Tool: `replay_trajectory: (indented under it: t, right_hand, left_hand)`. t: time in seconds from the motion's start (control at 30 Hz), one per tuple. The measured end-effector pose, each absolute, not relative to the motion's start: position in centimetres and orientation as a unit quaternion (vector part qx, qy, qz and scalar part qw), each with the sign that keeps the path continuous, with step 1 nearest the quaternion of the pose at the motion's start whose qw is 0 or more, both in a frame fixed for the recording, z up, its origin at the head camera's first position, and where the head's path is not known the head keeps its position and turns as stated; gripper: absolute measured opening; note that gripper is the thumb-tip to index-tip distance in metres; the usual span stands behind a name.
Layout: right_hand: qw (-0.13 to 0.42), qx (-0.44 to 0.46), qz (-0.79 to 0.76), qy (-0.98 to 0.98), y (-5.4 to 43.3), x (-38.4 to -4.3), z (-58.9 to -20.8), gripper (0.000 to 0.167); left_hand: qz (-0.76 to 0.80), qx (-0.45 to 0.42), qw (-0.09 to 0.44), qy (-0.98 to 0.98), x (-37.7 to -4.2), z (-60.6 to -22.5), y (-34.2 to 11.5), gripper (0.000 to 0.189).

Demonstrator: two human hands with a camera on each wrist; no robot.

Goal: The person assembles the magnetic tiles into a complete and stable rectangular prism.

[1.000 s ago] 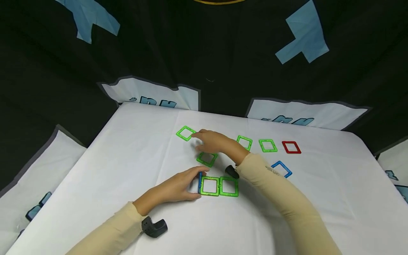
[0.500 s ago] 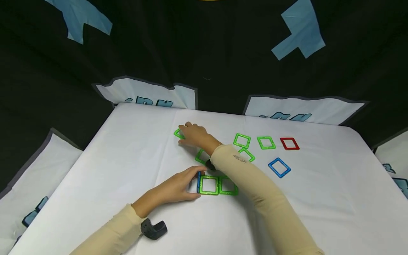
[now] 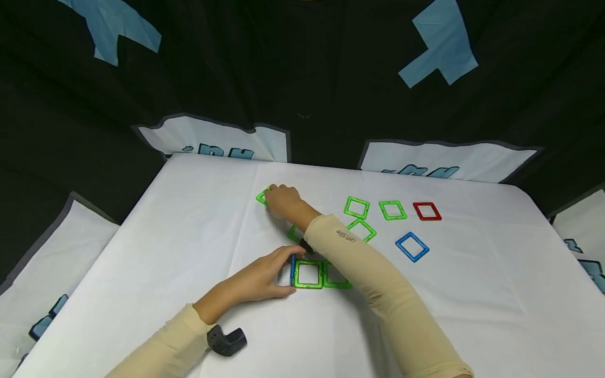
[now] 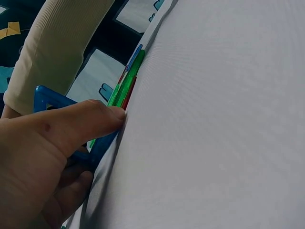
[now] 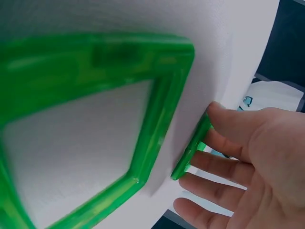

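Observation:
My left hand [image 3: 257,275] grips a blue square magnetic tile [image 4: 53,98] standing on edge, thumb on the near side and fingers on the far side. Two green square tiles [image 3: 309,286] lie side by side against its right. A red edge [image 4: 128,93] shows beneath the green in the left wrist view. Farther off, my right hand [image 3: 282,203] pinches a green square tile [image 5: 188,150] by its edge, thumb at one end and fingers behind. Another green tile [image 5: 114,62] looms close to the right wrist camera; in the head view the right forearm partly covers it.
To the right lie more green tiles [image 3: 390,202], a red tile [image 3: 427,219] and a blue tile [image 3: 420,241], flat on the white cloth [image 3: 472,294]. The right sleeve [image 3: 378,273] crosses over the middle, hiding part of the joined green pair. A black curtain [image 3: 302,79] hangs behind.
My right hand has moved left to the far green tile, and its fingers have closed on it. The left hand stays at the blue tile. The head view has shifted slightly.

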State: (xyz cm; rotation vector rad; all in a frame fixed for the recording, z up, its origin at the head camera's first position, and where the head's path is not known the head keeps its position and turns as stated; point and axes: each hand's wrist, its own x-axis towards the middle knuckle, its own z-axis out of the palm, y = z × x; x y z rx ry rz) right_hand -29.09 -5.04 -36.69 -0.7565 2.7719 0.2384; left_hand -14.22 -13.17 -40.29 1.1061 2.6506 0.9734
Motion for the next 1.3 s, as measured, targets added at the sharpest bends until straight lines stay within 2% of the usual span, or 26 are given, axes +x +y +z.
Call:
replay_trajectory:
  t: [0.27,0.5,0.6,0.97,1.3]
  right_hand:
    - [0.129,-0.272,0.095,0.949,-4.5,-29.1,-36.5,0.033]
    - [0.127,-0.274,0.080,0.950,-3.5,-29.1,-36.3,0.042]
    - [0.120,-0.280,0.067,0.950,-2.7,-29.1,-36.0,0.041]
    - [0.008,-0.308,-0.025,0.951,2.1,-27.9,-34.1,0.018]
    - [-0.024,-0.356,-0.114,0.927,6.9,-24.7,-33.0,0.009]
  left_hand:
    - [0.324,0.361,0.054,0.873,-14.3,-40.4,-13.1,0.071]
    - [0.319,0.367,0.049,0.873,-14.4,-40.5,-13.3,0.072]
    - [0.318,0.362,0.045,0.875,-14.5,-40.5,-13.3,0.073]
    - [0.330,0.352,0.041,0.875,-14.5,-40.6,-13.2,0.073]
    - [0.341,0.359,0.021,0.869,-14.5,-40.7,-13.3,0.075]
